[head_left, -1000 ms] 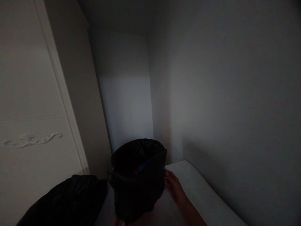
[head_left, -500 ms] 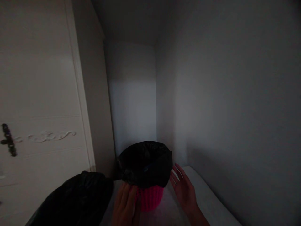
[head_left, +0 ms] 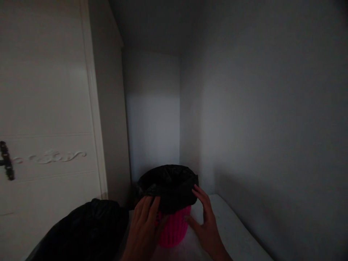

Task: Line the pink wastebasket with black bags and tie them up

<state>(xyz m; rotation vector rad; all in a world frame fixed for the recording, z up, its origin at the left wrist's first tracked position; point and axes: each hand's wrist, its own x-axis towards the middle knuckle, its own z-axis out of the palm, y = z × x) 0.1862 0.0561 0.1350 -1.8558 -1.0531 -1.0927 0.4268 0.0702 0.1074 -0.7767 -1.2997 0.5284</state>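
Pink basket (head_left: 174, 231), black bag (head_left: 175, 198) lining it

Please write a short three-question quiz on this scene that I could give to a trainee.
1. Multiple choice: where is the right hand?
A) Flat against the wall
B) At the right side of the black bag and pink container
C) Deep inside the bag's opening

2. True or false: the black bag hides the pink container completely.

3. Short answer: what dark fitting shows at the picture's left edge?

Key:
1. B
2. False; its ribbed lower part shows below the bag.
3. A handle on the white door.
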